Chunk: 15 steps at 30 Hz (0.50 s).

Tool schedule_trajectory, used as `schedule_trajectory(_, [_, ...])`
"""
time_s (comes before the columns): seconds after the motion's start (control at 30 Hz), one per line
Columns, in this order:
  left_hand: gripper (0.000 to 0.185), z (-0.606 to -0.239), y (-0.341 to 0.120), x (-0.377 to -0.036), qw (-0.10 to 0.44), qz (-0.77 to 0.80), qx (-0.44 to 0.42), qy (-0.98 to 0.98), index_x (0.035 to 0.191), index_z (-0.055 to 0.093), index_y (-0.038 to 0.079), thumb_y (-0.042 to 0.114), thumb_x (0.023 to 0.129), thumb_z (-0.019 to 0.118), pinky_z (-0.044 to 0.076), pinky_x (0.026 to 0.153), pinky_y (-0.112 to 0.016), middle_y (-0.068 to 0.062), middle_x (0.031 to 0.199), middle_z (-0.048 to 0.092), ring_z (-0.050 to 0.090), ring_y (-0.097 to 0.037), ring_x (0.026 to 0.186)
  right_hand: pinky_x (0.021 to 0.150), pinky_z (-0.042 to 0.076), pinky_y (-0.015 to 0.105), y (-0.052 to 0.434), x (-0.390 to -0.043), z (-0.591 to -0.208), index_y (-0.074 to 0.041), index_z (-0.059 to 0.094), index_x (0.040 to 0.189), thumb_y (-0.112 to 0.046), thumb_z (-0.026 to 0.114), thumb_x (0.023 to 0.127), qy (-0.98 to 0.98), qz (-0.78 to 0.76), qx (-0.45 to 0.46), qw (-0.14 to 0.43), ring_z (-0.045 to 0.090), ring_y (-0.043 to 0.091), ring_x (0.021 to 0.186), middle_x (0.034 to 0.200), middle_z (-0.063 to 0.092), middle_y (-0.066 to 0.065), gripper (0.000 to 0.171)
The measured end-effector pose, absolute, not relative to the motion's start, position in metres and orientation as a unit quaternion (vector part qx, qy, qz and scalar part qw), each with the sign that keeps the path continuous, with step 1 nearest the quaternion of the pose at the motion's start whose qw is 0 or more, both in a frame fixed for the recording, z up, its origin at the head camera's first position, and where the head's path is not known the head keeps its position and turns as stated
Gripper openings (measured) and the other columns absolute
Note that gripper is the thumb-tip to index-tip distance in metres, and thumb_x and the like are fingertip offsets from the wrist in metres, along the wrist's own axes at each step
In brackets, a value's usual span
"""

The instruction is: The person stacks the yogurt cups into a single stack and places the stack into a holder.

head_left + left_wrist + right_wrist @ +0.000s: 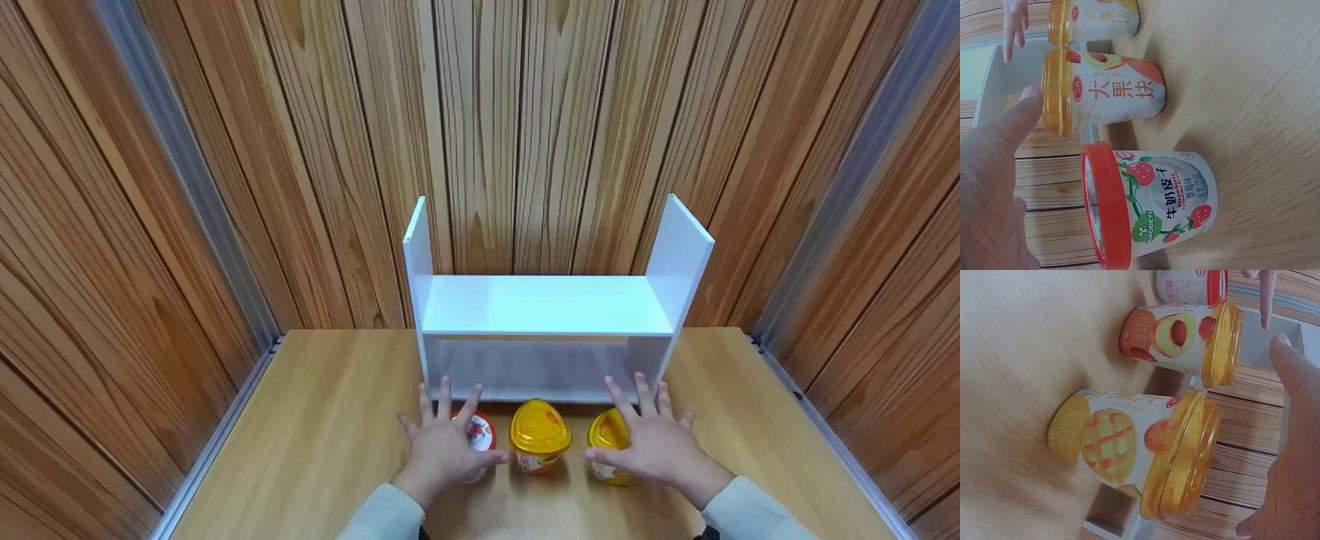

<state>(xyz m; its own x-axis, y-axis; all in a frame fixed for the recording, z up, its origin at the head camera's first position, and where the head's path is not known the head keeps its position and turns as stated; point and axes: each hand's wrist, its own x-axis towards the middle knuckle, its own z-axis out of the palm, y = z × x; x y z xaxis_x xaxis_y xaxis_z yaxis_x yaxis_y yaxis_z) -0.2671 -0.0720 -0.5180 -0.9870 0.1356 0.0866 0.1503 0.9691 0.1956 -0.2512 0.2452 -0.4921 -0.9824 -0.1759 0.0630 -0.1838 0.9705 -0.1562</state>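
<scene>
Three cups stand upright in a row on the wooden table. My left hand (441,448), fingers spread, is over the left one, a strawberry milk cup (1165,202) with a red-rimmed lid. In the middle stands a yogurt cup (539,435) with a yellow lid and an orange base. At the right is another yogurt cup (1114,444) with a yellow lid and mango pictures. Over its right side my right hand (660,446) spreads its fingers, thumb pointing inward. Neither hand grips anything, and the left hand partly hides the strawberry cup in the head view.
Right behind the cups stands a white two-level shelf (547,304) with tall side panels. Wood-plank walls (480,135) close in the back and both sides. Metal strips (217,420) run along the table's side edges.
</scene>
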Motion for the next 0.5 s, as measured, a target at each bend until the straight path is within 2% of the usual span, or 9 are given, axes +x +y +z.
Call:
schedule_trajectory(0.3, [0.114,-0.5120,-0.0736,-0.2670,0.035,-0.120,-0.063,-0.990,0.142,0.008,0.050,0.098,0.041,0.029,-0.015,0.085,-0.074,-0.011,0.152,-0.002,-0.006,-0.048,0.132,0.084,0.007,0.077,0.2493,-0.2573,-0.4873,-0.031,-0.001,0.148,-0.089,0.040,0.059,-0.990,0.108,0.086,0.039,0.013,0.052,0.129,0.150,0.010,0.020,0.114])
schedule_trajectory(0.5, [0.112,-0.5092,-0.0767,-0.2692,0.048,-0.156,-0.070,-0.984,0.143,0.010,0.048,0.095,0.045,0.037,-0.011,0.087,-0.072,-0.011,0.152,0.013,0.010,-0.047,0.133,0.092,0.016,0.071,0.2518,-0.2576,-0.4846,-0.027,0.002,0.148,-0.083,0.049,0.062,-0.982,0.157,0.092,0.054,0.021,0.043,0.131,0.150,0.017,0.016,0.113])
